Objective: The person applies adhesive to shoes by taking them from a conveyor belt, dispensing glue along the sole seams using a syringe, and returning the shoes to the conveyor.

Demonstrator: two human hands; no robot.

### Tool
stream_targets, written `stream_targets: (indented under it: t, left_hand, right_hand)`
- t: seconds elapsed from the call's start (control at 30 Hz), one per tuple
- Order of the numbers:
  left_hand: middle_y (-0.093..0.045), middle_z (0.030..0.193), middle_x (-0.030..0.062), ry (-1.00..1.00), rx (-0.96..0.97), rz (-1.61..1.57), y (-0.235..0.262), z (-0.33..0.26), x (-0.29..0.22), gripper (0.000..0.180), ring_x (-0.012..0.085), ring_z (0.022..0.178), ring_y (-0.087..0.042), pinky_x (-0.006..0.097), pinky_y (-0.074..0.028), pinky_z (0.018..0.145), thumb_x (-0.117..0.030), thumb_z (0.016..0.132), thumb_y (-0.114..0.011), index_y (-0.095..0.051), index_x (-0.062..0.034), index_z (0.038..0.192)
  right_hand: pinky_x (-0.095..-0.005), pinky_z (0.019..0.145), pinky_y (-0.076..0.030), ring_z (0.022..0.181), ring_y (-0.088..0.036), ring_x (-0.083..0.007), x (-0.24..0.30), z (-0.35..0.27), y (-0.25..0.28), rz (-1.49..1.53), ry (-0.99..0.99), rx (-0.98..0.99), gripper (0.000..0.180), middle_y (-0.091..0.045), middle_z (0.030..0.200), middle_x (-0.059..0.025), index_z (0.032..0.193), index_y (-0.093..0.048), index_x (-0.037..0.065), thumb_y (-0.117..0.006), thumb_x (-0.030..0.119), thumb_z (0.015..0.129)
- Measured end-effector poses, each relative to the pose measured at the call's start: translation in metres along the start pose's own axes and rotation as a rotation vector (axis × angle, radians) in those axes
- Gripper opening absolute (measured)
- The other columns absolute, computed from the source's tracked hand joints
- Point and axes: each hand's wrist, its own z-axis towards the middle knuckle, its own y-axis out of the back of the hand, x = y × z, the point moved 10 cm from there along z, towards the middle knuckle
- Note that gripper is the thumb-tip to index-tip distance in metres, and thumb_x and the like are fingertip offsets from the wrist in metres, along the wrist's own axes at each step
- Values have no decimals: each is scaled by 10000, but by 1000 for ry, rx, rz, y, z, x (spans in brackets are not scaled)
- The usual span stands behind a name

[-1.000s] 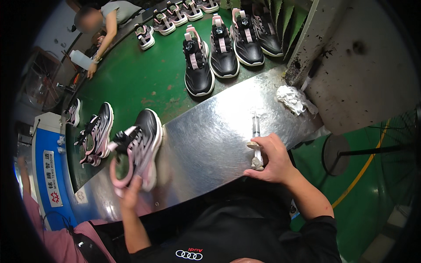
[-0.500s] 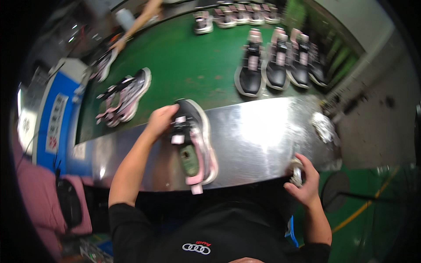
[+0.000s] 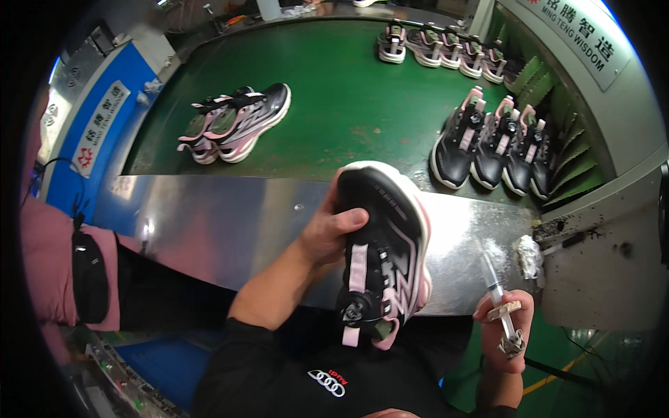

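The left hand (image 3: 331, 230) is clamped on the front of a black-and-pink sneaker (image 3: 401, 209), its thumb pressed to the black toe and its other fingers mostly hidden behind. The sneaker is just off the middle of the view toward 5 o'clock, held up over the near edge of the metal counter (image 3: 230, 230) — toe toward 12 o'clock, heel toward 6, upper facing the camera. A pink strap runs up its front to a round black dial (image 3: 355, 308).

At 4 o'clock the right hand (image 3: 505, 320) grips a clear syringe (image 3: 495, 282), whose tip points to about 11 o'clock; a pale crosspiece (image 3: 504, 311) sits across the barrel, and the plunger end looks wrapped in crumpled material.

Between 3 and 4 o'clock a crumpled white wad (image 3: 527, 258) lies on the counter. On the green surface (image 3: 341, 104) beyond, 2 matching sneakers (image 3: 254, 122) lie side by side at 10 o'clock. Another 4 sneakers (image 3: 456, 150) line up at 2 o'clock, and at least 5 more (image 3: 392, 43) stand farther back at 1 o'clock. A person in pink (image 3: 49, 258) is at 9 o'clock.
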Motion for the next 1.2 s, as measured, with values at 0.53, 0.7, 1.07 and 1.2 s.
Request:
stream_targets:
  t: [0.53, 0.7, 1.07, 1.2]
  left_hand:
    - [-576, 1082, 196, -172, 363, 282, -17, -16, -9, 690, 277, 1029, -576, 392, -471, 873, -19, 601, -767, -431, -60, 1202]
    - [-581, 1089, 186, -178, 356, 362, -17, -18, -9, 693, 282, 1042, -574, 403, -473, 876, -19, 571, -786, -462, -59, 1183]
    - [-581, 1100, 172, -155, 352, 288, -24, -23, -12, 687, 270, 1058, -567, 405, -461, 894, -24, 570, -782, -472, -59, 1182]
    - [-578, 1104, 174, -139, 350, 271, -19, -22, -9, 675, 271, 1058, -566, 402, -460, 893, -22, 600, -768, -455, -61, 1197]
  right_hand:
    - [-363, 756, -351, 852, -499, -234, 39, 41, -103, 538, -21, 427, 839, -578, 966, -189, 1185, -454, 5, -656, 661, 702]
    - [-333, 574, -354, 751, -511, -253, 39, 45, -109, 388, -28, 414, 741, -613, 784, -218, 1150, -464, 47, -653, 632, 735]
    - [-333, 599, -370, 791, -513, -264, 37, 43, -112, 310, -66, 394, 724, -633, 842, -222, 1144, -483, 51, -682, 608, 725]
    - [-340, 774, -382, 900, -549, -248, 37, 39, -107, 371, -61, 460, 834, -588, 957, -190, 1186, -474, -5, -734, 600, 673]
